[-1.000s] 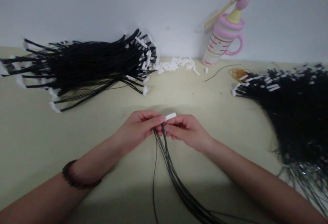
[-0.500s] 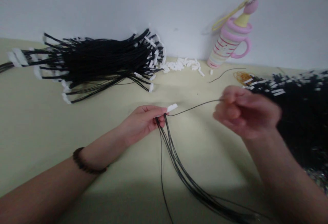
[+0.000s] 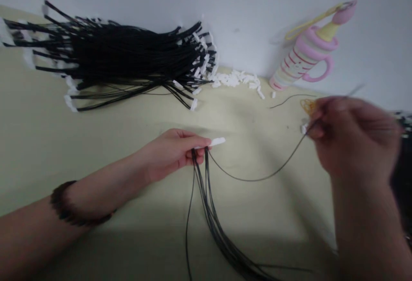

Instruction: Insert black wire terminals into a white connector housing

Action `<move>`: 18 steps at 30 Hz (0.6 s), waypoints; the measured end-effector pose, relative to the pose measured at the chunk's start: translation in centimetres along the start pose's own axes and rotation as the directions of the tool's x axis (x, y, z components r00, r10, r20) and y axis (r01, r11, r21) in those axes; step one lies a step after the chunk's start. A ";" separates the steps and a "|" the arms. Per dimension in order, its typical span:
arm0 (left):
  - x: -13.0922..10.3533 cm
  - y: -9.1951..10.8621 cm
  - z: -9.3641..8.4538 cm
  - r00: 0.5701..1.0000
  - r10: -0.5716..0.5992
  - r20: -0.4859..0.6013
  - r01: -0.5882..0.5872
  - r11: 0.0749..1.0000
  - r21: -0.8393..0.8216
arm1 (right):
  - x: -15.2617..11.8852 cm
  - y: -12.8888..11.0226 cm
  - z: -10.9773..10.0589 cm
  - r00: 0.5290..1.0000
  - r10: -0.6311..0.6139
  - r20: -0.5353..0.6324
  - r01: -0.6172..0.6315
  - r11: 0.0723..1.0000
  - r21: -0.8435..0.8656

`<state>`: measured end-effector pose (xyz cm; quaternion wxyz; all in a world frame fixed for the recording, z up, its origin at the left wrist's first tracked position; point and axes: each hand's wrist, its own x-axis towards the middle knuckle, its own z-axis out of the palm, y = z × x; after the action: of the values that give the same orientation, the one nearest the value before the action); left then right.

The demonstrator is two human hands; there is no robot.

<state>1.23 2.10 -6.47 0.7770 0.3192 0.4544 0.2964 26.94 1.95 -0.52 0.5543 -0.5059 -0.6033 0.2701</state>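
My left hand point(image 3: 185, 148) pinches a white connector point(image 3: 218, 142), whose right end sticks out past the fingertips. Several thin black wires point(image 3: 210, 212) hang from that connector, curving down and right to the bottom edge. One single black wire point(image 3: 254, 180) leaves the connector in a sagging loop and runs up to my right hand point(image 3: 350, 135), whose fingers are closed on it. A small white piece point(image 3: 303, 128) shows at the right fingertips; whether they touch it I cannot tell.
A bundle of black wires with white connectors point(image 3: 128, 53) lies at the back left. Loose white pieces point(image 3: 234, 79), a pink striped cup point(image 3: 298, 60), a loose black wire point(image 3: 286, 100) and yellow bands point(image 3: 307, 106) are along the back. A dark heap point(image 3: 406, 161) is at the right.
My right hand has moved right and slightly up, away from my left hand. The wire between them now sags in a deeper loop. The view has shifted a little.
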 end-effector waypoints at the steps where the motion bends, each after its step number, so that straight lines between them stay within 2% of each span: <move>1: 0.0 0.0 -0.1 1.000 -0.006 -0.008 0.006 1.000 0.010 | -0.5 0.7 1.7 1.000 0.010 0.016 -0.011 0.998 0.067; 2: 0.0 0.0 -0.1 1.000 -0.010 -0.016 0.010 1.000 0.013 | -1.2 1.4 3.3 0.993 0.078 0.086 -0.085 0.993 0.079; 4: 0.0 0.0 -0.1 0.999 -0.018 -0.026 0.019 1.000 0.005 | -2.9 2.4 5.9 0.950 0.213 0.229 -0.235 0.970 0.071; 7: 0.0 0.1 -0.2 0.999 -0.033 -0.033 0.033 0.999 -0.005 | -5.2 3.4 7.9 0.894 0.287 0.343 -0.329 0.942 0.070; 11: -0.1 0.1 -0.3 0.996 -0.043 -0.082 0.046 0.998 0.038 | -6.5 3.8 7.9 0.879 0.250 0.406 -0.290 0.956 0.039; 18: -0.1 -0.3 -0.3 0.995 -0.023 -0.097 0.034 0.994 0.107 | -6.7 3.8 7.8 0.889 0.204 0.410 -0.219 0.976 -0.010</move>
<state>0.99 1.96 -6.75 0.7400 0.3396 0.5112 0.2753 19.98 -1.01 -8.39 0.3924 -0.4905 -0.6421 0.4395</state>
